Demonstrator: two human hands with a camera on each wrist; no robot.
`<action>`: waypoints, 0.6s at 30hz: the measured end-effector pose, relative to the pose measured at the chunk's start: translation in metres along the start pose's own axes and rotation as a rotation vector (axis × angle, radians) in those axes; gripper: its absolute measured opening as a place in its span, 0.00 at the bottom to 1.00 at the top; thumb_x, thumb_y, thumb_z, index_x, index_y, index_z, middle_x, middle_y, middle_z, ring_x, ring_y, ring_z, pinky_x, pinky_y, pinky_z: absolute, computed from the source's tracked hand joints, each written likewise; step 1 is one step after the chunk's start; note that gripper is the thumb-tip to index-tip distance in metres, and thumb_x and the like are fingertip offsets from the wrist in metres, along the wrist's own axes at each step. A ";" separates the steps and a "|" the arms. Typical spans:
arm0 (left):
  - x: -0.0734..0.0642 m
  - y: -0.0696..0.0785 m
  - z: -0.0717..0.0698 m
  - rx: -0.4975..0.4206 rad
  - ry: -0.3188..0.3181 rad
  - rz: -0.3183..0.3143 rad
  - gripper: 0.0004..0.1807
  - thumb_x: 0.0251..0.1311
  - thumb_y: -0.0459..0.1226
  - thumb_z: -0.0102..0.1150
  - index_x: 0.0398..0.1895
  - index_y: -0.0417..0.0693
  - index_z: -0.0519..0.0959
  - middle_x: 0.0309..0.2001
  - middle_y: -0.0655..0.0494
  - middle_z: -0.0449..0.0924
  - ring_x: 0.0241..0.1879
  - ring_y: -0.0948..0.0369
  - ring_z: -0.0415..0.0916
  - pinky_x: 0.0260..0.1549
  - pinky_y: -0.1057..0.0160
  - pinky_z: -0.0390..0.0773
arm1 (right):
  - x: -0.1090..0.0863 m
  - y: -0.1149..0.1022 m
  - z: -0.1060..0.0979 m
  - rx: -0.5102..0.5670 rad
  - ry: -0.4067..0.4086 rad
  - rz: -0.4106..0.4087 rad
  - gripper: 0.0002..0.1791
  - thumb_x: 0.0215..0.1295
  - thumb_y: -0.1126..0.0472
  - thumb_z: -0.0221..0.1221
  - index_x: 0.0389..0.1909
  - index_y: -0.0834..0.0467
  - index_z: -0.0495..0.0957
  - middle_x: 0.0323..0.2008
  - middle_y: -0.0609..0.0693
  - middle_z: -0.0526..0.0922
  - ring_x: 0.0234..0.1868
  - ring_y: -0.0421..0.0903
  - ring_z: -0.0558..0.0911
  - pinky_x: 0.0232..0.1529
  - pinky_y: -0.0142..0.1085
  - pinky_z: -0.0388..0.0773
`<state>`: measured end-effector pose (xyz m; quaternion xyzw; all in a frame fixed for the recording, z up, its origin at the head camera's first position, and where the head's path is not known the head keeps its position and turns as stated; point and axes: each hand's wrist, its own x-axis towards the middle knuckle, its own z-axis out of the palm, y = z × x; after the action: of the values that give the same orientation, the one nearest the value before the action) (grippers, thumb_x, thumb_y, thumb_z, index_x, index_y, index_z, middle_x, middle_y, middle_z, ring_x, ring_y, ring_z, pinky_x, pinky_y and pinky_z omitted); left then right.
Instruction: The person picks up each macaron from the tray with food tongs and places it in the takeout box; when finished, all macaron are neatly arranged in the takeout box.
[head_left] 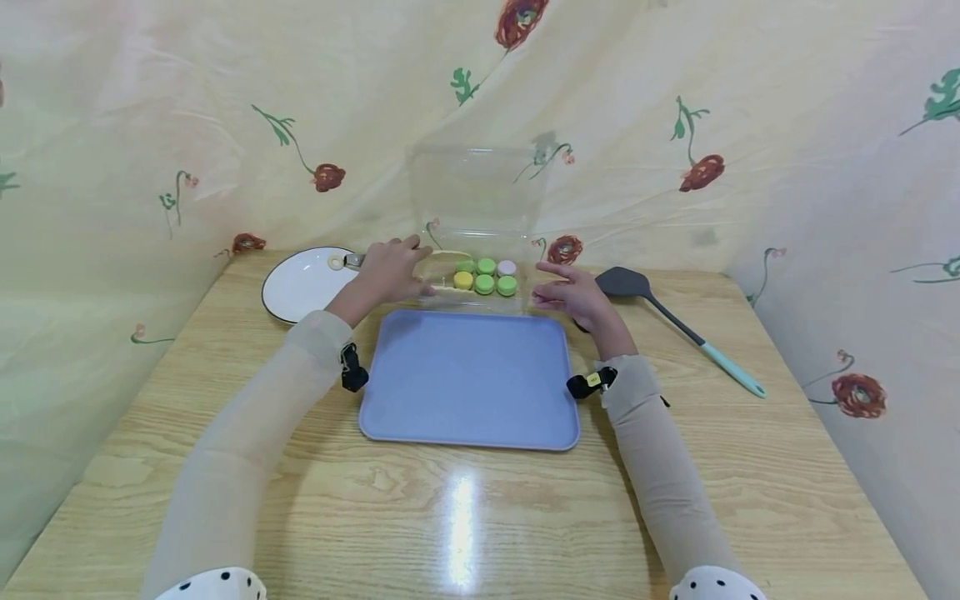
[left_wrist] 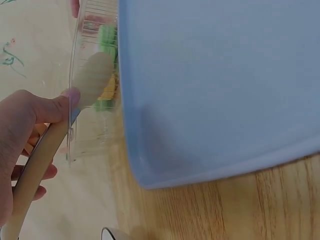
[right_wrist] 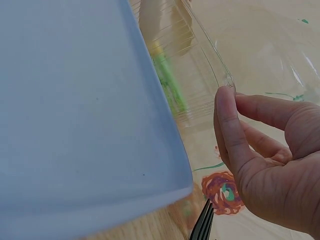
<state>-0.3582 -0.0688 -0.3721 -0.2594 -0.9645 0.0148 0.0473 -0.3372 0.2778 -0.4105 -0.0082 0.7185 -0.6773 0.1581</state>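
A clear plastic box stands behind the blue tray, its lid raised at the back. Green macarons, a yellow macaron and a pale lilac macaron sit inside. My left hand holds beige-tipped tongs, thumb on one arm and fingers beyond it. The tong tips are spread apart over the box's left part, and the thumb tip overlaps the box edge in the left wrist view. My right hand pinches the box's right rim between thumb and fingers.
The blue tray lies between my forearms, just in front of the box. A white dark-rimmed plate is at left. A dark turner with a turquoise handle lies at right. Black fork tines show near my right hand.
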 end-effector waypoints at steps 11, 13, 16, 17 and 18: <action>-0.011 -0.002 -0.011 -0.014 0.008 -0.029 0.48 0.57 0.65 0.65 0.75 0.48 0.68 0.65 0.45 0.72 0.52 0.47 0.80 0.36 0.51 0.80 | -0.002 -0.001 0.001 0.028 -0.007 0.000 0.33 0.75 0.70 0.55 0.78 0.57 0.61 0.36 0.49 0.88 0.37 0.41 0.88 0.49 0.37 0.85; -0.013 -0.002 -0.013 -0.021 0.005 -0.033 0.48 0.56 0.64 0.66 0.75 0.48 0.68 0.65 0.45 0.72 0.52 0.47 0.80 0.36 0.51 0.80 | -0.002 -0.002 0.001 0.024 -0.006 0.001 0.33 0.75 0.69 0.55 0.78 0.58 0.60 0.36 0.49 0.88 0.37 0.41 0.88 0.49 0.36 0.85; -0.015 -0.003 -0.014 -0.030 0.004 -0.038 0.50 0.55 0.64 0.67 0.76 0.49 0.67 0.66 0.45 0.71 0.53 0.47 0.79 0.37 0.50 0.80 | -0.002 -0.001 0.001 0.025 -0.007 -0.001 0.33 0.75 0.69 0.55 0.78 0.58 0.60 0.37 0.49 0.88 0.37 0.41 0.88 0.49 0.36 0.85; -0.016 -0.004 -0.015 -0.036 0.008 -0.038 0.50 0.54 0.63 0.68 0.76 0.49 0.66 0.66 0.44 0.71 0.54 0.46 0.79 0.38 0.50 0.80 | -0.002 -0.001 0.001 0.025 -0.007 -0.003 0.33 0.75 0.69 0.55 0.78 0.58 0.60 0.37 0.49 0.88 0.37 0.41 0.88 0.49 0.36 0.85; -0.018 -0.005 -0.015 -0.041 0.015 -0.037 0.51 0.53 0.64 0.68 0.76 0.48 0.66 0.65 0.44 0.71 0.54 0.46 0.79 0.38 0.50 0.80 | -0.001 -0.001 0.001 0.025 -0.007 -0.004 0.33 0.75 0.69 0.55 0.78 0.58 0.60 0.37 0.50 0.88 0.37 0.41 0.88 0.48 0.36 0.85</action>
<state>-0.3440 -0.0816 -0.3585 -0.2424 -0.9689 -0.0077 0.0494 -0.3358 0.2773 -0.4093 -0.0102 0.7093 -0.6865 0.1595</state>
